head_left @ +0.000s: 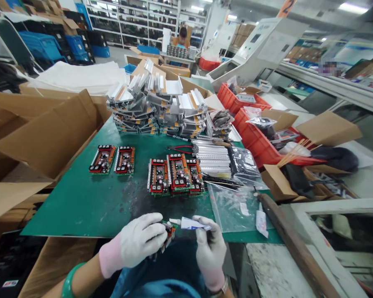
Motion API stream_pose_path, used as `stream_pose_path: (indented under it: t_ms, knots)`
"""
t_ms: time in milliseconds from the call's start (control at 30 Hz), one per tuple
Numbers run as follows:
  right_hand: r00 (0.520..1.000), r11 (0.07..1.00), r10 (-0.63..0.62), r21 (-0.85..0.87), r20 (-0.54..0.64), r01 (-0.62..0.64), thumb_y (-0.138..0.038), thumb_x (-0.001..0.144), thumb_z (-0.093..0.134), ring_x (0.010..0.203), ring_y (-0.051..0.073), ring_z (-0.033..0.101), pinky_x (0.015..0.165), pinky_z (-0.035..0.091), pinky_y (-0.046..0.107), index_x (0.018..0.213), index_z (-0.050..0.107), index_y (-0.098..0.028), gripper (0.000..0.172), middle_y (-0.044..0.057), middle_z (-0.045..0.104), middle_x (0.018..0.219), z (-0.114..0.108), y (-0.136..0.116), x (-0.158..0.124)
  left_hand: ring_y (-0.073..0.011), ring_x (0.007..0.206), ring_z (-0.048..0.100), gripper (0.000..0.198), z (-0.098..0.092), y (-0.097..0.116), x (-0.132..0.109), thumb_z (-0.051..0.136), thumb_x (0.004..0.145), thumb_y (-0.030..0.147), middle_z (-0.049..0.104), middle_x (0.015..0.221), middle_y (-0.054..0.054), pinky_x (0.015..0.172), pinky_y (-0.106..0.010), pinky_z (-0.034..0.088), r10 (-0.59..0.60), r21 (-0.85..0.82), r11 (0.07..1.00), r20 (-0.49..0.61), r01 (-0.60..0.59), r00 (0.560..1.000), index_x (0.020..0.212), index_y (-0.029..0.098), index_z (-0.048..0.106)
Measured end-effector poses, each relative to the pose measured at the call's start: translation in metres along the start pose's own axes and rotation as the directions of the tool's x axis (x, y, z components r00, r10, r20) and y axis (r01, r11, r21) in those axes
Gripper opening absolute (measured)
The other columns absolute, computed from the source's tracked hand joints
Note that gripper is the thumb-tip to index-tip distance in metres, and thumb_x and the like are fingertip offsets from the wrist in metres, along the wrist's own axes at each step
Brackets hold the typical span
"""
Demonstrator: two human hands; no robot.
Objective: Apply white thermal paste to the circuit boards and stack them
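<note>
Here in the head view, the left hand [139, 240] in its white glove has a clenched grip on a small circuit board [168, 234], held right at the near edge of the green worktop [81, 207]. The right hand [209, 253] is clenched on a white squeeze tube [189, 224], its nozzle pointing at the board, just beside it. Now the containers! Over on the right, a red plastic crate [255, 138] is loaded with plastic bags, and a second red crate [236, 98] sits behind it with more packed items inside. Just below, an open cardboard box [281, 182] holds dark pieces, too jumbled to make out. On the worktop, a clear plastic bag [233, 211] lies flat near the right hand, with a dark bag [243, 165] just beyond it. Far back on the left, blue crates [42, 45] are lined up beside black ones, contents hidden from here.
</note>
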State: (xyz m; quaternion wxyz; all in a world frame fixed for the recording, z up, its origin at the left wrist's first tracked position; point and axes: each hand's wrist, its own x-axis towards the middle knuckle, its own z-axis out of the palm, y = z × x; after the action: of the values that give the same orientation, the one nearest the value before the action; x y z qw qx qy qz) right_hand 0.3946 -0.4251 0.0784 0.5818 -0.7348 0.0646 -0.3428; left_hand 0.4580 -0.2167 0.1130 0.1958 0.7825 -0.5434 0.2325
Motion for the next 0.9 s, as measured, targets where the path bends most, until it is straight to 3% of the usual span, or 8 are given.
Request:
stream_pose_path:
  t_ms: [233, 433, 500, 567, 633, 733, 800, 900]
  knots:
    - [0.97, 0.973, -0.225, -0.033, 0.086, 0.229, -0.016, 0.094, 0.055, 0.083, 0.014, 0.072, 0.073, 0.059, 0.024, 0.097, 0.061, -0.024, 0.01, 0.003, 0.074, 0.091, -0.004, -0.004, 0.0, -0.0205, 0.1, 0.061, 0.021, 0.0, -0.001, 0.0, 0.043, 0.096, 0.011, 0.064, 0.087, -0.005, 0.086, -0.031, 0.059, -0.024, -0.007, 1.0, 0.021, 0.024, 0.999, 0.095, 0.016, 0.064]
    - [0.815, 0.846, -0.512, -0.008, 0.272, 0.534, -0.021, 0.097, 0.053, 0.08, 0.015, 0.071, 0.075, 0.06, 0.031, 0.096, 0.061, -0.025, 0.009, 0.003, 0.075, 0.089, -0.018, -0.007, 0.001, -0.0217, 0.101, 0.061, 0.018, 0.003, -0.004, 0.0, 0.046, 0.095, 0.01, 0.062, 0.088, -0.005, 0.082, -0.032, 0.06, -0.015, 0.01, 1.0, -0.042, 0.016, 0.999, 0.097, 0.016, 0.062]
    - [0.894, 0.912, -0.403, 0.007, 0.195, 0.41, -0.022, 0.095, 0.056, 0.081, 0.017, 0.073, 0.073, 0.061, 0.031, 0.096, 0.063, -0.026, 0.008, 0.003, 0.076, 0.091, -0.014, -0.002, -0.005, -0.0208, 0.097, 0.062, 0.015, 0.004, -0.006, 0.002, 0.047, 0.095, 0.011, 0.061, 0.085, -0.005, 0.081, -0.032, 0.06, -0.037, 0.0, 0.999, -0.065, 0.038, 0.997, 0.094, 0.016, 0.061]
    - [0.992, 0.991, -0.121, 0.058, 0.026, 0.119, -0.024, 0.093, 0.06, 0.083, 0.018, 0.074, 0.071, 0.061, 0.03, 0.098, 0.064, -0.025, 0.007, 0.004, 0.077, 0.092, -0.006, 0.005, -0.011, -0.0206, 0.095, 0.063, 0.012, 0.007, -0.009, 0.001, 0.048, 0.096, 0.015, 0.061, 0.084, -0.005, 0.08, -0.032, 0.06, -0.087, -0.014, 0.996, -0.077, 0.087, 0.993, 0.093, 0.016, 0.06]
    - [0.974, 0.963, 0.213, 0.183, -0.077, -0.197, -0.029, 0.091, 0.064, 0.08, 0.019, 0.074, 0.067, 0.061, 0.029, 0.1, 0.066, -0.023, 0.011, 0.006, 0.077, 0.093, 0.004, 0.012, -0.016, -0.0208, 0.095, 0.064, 0.012, 0.013, -0.013, -0.003, 0.048, 0.098, 0.021, 0.063, 0.087, -0.005, 0.079, -0.032, 0.06, -0.181, -0.025, 0.983, -0.084, 0.179, 0.98, 0.095, 0.017, 0.059]
    - [0.871, 0.826, 0.492, 0.315, 0.003, -0.467, -0.04, 0.082, 0.073, 0.076, 0.02, 0.074, 0.065, 0.062, 0.031, 0.105, 0.069, -0.018, 0.032, 0.008, 0.077, 0.095, 0.012, 0.021, -0.018, -0.0197, 0.087, 0.067, 0.018, 0.024, -0.022, -0.013, 0.045, 0.1, 0.031, 0.065, 0.095, -0.007, 0.07, -0.031, 0.06, -0.377, -0.017, 0.926, -0.06, 0.377, 0.924, 0.1, 0.019, 0.059]
    - [0.844, 0.799, 0.534, 0.299, 0.044, -0.521, -0.042, 0.078, 0.076, 0.079, 0.021, 0.074, 0.069, 0.062, 0.032, 0.106, 0.07, -0.017, 0.038, 0.01, 0.077, 0.096, 0.013, 0.025, -0.019, -0.0195, 0.084, 0.067, 0.022, 0.03, -0.028, -0.021, 0.044, 0.101, 0.036, 0.065, 0.098, -0.008, 0.068, -0.032, 0.06, -0.469, 0.0, 0.883, -0.025, 0.469, 0.883, 0.102, 0.019, 0.059]
    - [0.889, 0.874, 0.456, 0.171, 0.042, -0.456, -0.041, 0.082, 0.072, 0.085, 0.022, 0.074, 0.076, 0.061, 0.033, 0.098, 0.073, -0.017, 0.028, 0.009, 0.077, 0.096, 0.012, 0.024, -0.022, -0.0244, 0.105, 0.065, 0.027, 0.032, -0.036, -0.029, 0.047, 0.1, 0.042, 0.065, 0.108, -0.011, 0.084, -0.039, 0.059, -0.472, -0.02, 0.882, -0.011, 0.471, 0.882, 0.108, 0.019, 0.059]
